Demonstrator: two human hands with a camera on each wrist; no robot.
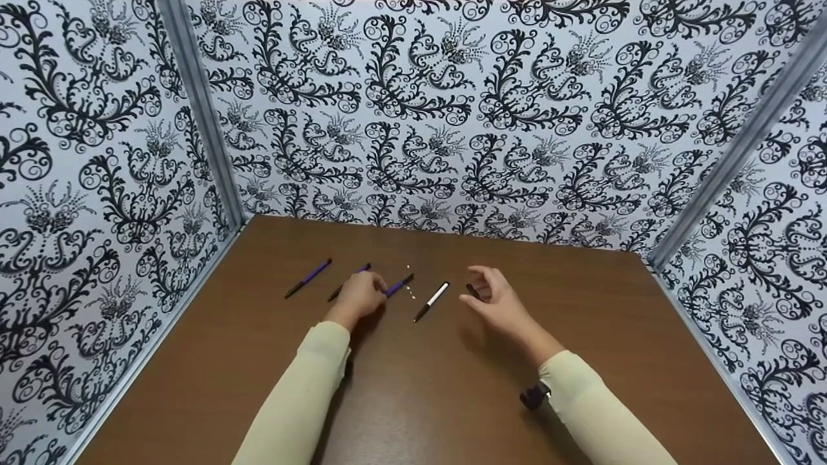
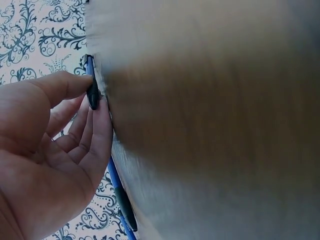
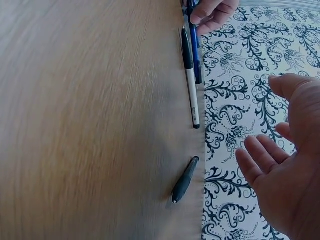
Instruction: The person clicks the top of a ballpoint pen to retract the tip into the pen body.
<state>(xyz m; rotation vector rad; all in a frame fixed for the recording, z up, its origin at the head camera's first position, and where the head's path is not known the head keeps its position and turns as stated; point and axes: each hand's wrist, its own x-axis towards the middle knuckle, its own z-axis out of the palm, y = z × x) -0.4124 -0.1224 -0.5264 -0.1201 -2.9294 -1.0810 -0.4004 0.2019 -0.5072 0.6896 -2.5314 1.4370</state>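
My left hand (image 1: 362, 297) pinches a blue pen (image 1: 398, 284) by its black grip between thumb and fingers. In the left wrist view, the held pen (image 2: 91, 90) stands out past the thumb tip, its grip downward. Just right of that pen lies a white pen (image 1: 431, 301) with a black grip. Over on the right, my right hand (image 1: 497, 300) hovers with fingers spread and loosely bent around nothing. A short black pen (image 3: 185, 180) lies on the table near it, apart from the fingers in the right wrist view.
Two more blue pens lie to the left: one (image 1: 308, 278) at the far left, another (image 1: 349, 282) partly hidden behind my left hand. All rest on a brown wooden table (image 1: 413, 400). Patterned walls (image 1: 420, 129) with grey corner strips enclose its back and sides.
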